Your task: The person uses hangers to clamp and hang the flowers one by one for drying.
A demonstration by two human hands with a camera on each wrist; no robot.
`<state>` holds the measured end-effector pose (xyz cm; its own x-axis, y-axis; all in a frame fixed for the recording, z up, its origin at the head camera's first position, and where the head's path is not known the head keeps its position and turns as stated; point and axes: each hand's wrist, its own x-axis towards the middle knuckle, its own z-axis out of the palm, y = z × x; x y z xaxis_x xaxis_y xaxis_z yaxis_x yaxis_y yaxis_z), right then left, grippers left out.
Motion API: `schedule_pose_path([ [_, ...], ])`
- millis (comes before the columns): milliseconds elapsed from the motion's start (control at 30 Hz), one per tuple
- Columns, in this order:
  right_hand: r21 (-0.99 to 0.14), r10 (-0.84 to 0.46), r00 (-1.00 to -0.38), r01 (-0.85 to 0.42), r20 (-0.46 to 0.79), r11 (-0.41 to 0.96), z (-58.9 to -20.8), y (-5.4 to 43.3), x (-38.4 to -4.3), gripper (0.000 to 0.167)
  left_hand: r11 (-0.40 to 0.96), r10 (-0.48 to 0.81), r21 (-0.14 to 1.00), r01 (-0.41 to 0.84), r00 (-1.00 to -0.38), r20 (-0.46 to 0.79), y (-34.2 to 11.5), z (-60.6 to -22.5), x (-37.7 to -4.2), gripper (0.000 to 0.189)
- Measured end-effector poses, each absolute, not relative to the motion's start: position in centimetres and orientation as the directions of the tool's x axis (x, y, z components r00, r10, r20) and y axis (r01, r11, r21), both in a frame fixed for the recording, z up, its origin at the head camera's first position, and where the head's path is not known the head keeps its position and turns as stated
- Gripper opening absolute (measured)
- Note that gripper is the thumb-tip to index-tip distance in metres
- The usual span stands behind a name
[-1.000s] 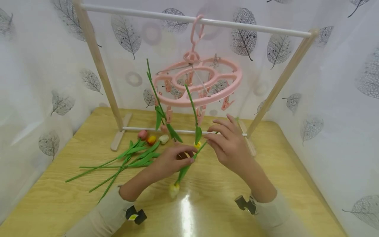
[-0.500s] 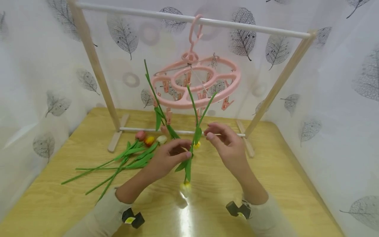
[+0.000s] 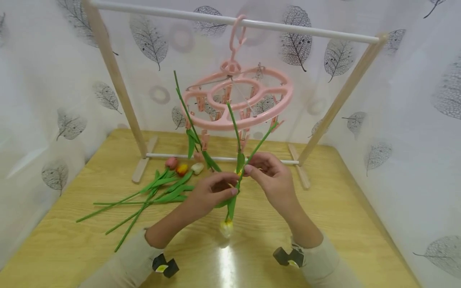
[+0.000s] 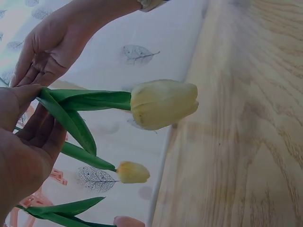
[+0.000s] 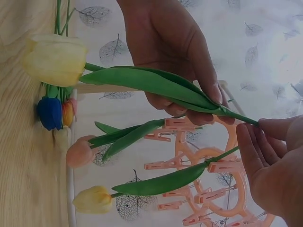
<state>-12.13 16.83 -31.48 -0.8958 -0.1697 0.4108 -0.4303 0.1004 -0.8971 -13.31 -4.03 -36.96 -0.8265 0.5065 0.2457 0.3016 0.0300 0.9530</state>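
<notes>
A pale yellow tulip [image 3: 227, 228] hangs bloom down between my hands, its green stem slanting up to the right. My left hand [image 3: 207, 194] pinches it by the leaf base, thumb against the stem, as the right wrist view confirms. Higher on the same stem, the thumb and fingertips of my right hand [image 5: 279, 161] grip it. Behind them, a yellow tulip [image 5: 93, 199] and a pink tulip [image 5: 80, 153] hang bloom down from clips of the pink round clip hanger [image 3: 230, 125].
The hanger hooks over the white rod [image 3: 306, 31] of a wooden-legged rack. Several more tulips [image 3: 158, 192] lie on the wooden table [image 3: 342, 224] at left, with pink, orange, white and blue blooms among them. A leaf-patterned curtain [image 3: 407, 120] encloses the back and sides.
The held tulip's stem swung upward, then leaned right. My right hand came away from the stem, lowered, and now pinches it nearer my left hand, which keeps its hold.
</notes>
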Motion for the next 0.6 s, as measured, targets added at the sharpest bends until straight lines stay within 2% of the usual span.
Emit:
schedule_pose_path([
  [400, -0.879, -0.161, -0.89, -0.45, 0.426, 0.157, -31.4, 17.3, -12.4, 0.025, 0.022, 0.507, 0.958, 0.287, -0.829, 0.236, -3.9, -37.3, -13.4, 0.038],
  [500, -0.872, -0.122, -0.885, -0.464, 0.449, 0.158, -31.1, 18.2, -12.9, 0.025, 0.031, 0.488, 0.956, 0.292, -0.839, 0.24, -4.0, -37.2, -13.4, 0.037],
  [600, -0.843, -0.053, -0.854, -0.519, 0.517, 0.144, -30.6, 19.5, -13.7, 0.026, 0.038, 0.474, 0.958, 0.285, -0.849, 0.234, -4.1, -36.9, -13.3, 0.036],
])
